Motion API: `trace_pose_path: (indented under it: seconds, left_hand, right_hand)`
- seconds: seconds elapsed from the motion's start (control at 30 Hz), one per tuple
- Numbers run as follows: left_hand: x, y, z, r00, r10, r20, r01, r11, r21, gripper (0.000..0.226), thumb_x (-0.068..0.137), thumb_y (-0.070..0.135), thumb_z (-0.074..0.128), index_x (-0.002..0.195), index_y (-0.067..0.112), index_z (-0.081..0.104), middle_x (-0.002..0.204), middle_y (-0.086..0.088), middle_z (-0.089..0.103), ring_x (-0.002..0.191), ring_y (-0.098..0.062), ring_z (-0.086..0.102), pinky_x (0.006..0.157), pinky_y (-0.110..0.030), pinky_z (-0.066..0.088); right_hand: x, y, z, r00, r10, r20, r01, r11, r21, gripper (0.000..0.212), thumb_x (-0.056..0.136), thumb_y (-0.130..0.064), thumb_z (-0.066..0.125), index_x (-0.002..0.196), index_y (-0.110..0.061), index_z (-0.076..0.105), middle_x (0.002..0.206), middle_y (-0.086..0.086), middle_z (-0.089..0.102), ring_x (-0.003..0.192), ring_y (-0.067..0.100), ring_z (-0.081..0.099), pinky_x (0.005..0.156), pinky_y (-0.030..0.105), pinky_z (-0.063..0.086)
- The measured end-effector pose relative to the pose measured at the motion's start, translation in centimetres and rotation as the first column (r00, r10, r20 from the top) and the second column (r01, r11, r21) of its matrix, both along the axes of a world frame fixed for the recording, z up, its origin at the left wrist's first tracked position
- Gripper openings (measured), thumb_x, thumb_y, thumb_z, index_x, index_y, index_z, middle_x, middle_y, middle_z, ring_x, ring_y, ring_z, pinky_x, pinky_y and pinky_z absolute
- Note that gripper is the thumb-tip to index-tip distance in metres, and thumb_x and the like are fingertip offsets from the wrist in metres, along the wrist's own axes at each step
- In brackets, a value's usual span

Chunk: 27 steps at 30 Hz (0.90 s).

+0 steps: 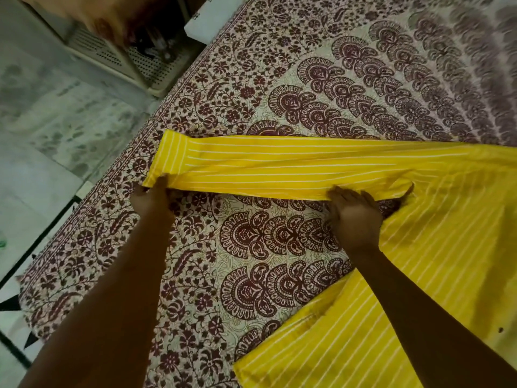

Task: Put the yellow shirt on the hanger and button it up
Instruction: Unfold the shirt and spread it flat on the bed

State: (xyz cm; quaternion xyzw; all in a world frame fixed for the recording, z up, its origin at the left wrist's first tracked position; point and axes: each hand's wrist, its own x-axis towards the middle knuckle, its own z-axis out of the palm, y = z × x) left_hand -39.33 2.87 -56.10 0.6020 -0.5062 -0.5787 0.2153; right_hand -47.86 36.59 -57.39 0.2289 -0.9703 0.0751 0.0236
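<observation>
The yellow shirt (436, 275) with thin white stripes lies on the bed, its body at the lower right. One long sleeve (279, 166) stretches out flat to the left, ending in a cuff (167, 152). My left hand (154, 197) pinches the near edge of the sleeve at the cuff. My right hand (355, 214) grips the sleeve's near edge close to the armpit, fingers curled into the cloth. No hanger shows in this view.
The bed is covered by a cream sheet (251, 247) printed with maroon flowers and paisleys. Its left edge drops to a pale tiled floor (50, 121). A perforated plastic rack (126, 60) stands on the floor at the top left.
</observation>
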Motion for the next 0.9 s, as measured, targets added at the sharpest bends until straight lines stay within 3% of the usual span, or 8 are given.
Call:
trace_pose_path:
  seconds: [0.07,0.17,0.3,0.4,0.53,0.63,0.8,0.9]
  left_hand:
    - [-0.1,0.0,-0.2,1.000,0.010,0.016,-0.009,0.999,-0.036,0.029,0.080,0.014,0.070,0.102,0.010,0.051,0.099,-0.005,0.059,0.080,-0.019,0.060,0.061,-0.025,0.054]
    - [-0.1,-0.1,0.1,0.952,-0.081,0.294,0.154,0.960,-0.234,0.047,0.077,0.009,0.068,0.117,0.011,0.043,0.123,-0.011,0.050,0.098,-0.025,0.054,0.084,-0.035,0.052]
    - [-1.7,0.3,1.5,0.808,-0.156,0.568,0.483,0.727,-0.488,0.046,0.078,0.015,0.059,0.122,0.015,0.047,0.130,-0.017,0.044,0.122,-0.032,0.041,0.099,-0.043,0.034]
    - [-4.0,0.0,1.7,0.817,-0.253,0.518,0.513,0.729,-0.453,0.046,0.086,0.028,0.056,0.131,0.024,0.043,0.140,-0.014,0.038,0.130,-0.034,0.034,0.105,-0.048,0.027]
    - [-6.2,-1.5,1.4,0.838,-0.396,0.375,0.526,0.769,-0.363,0.057,0.091,0.046,0.048,0.142,0.030,0.028,0.139,-0.021,0.033,0.128,-0.036,0.039,0.104,-0.047,0.038]
    - [-7.2,-2.1,1.1,0.754,-0.554,0.353,0.653,0.690,-0.312,0.047,0.091,0.039,0.052,0.134,0.023,0.040,0.123,-0.019,0.054,0.094,-0.029,0.061,0.078,-0.041,0.053]
    - [-7.4,-2.7,0.6,0.684,-0.604,0.409,0.727,0.614,-0.307,0.009,0.088,0.032,0.061,0.092,0.024,0.063,0.083,-0.004,0.062,0.046,0.006,0.051,0.044,-0.016,0.039]
    - [-6.9,-4.0,1.1,0.630,-0.680,0.374,0.776,0.553,-0.303,0.032,0.087,0.042,0.059,0.117,0.035,0.052,0.113,-0.015,0.061,0.082,-0.018,0.061,0.070,-0.032,0.049]
  right_hand:
    - [0.3,0.7,-0.9,0.999,0.018,0.031,-0.017,0.999,-0.038,0.035,0.080,-0.016,0.045,0.106,-0.010,0.068,0.112,0.010,0.069,0.099,0.028,0.067,0.090,0.047,0.048]
    - [1.5,1.4,-1.4,0.996,0.051,0.075,-0.050,0.999,-0.016,0.048,0.083,-0.024,0.033,0.120,-0.011,0.060,0.129,0.011,0.059,0.113,0.031,0.059,0.096,0.048,0.045]
    - [1.9,1.5,-1.3,0.990,0.057,0.129,-0.053,0.998,-0.039,0.050,0.084,-0.027,0.032,0.124,-0.010,0.057,0.134,0.014,0.054,0.118,0.033,0.055,0.099,0.049,0.042]
    - [1.9,1.2,-1.4,0.991,0.058,0.118,-0.051,0.997,-0.059,0.049,0.087,-0.029,0.032,0.127,-0.011,0.053,0.138,0.014,0.050,0.123,0.033,0.051,0.103,0.046,0.035]
    - [1.9,0.0,-1.5,0.994,0.088,0.065,-0.081,0.992,-0.099,0.048,0.087,-0.029,0.034,0.132,-0.014,0.043,0.142,0.014,0.045,0.129,0.030,0.044,0.105,0.043,0.023]
    - [2.0,-0.9,-1.6,0.992,0.115,0.056,-0.107,0.986,-0.130,0.048,0.088,-0.028,0.035,0.135,-0.017,0.036,0.145,0.013,0.041,0.131,0.027,0.036,0.107,0.043,0.022]
    - [1.6,-1.9,-1.9,0.986,0.145,0.077,-0.135,0.983,-0.122,0.050,0.088,-0.028,0.034,0.137,-0.017,0.034,0.147,0.011,0.038,0.132,0.027,0.036,0.108,0.044,0.024]
    - [1.3,-2.5,-1.8,0.982,0.159,0.102,-0.147,0.982,-0.120,0.050,0.090,-0.028,0.034,0.139,-0.016,0.036,0.148,0.012,0.036,0.134,0.028,0.036,0.108,0.045,0.026]
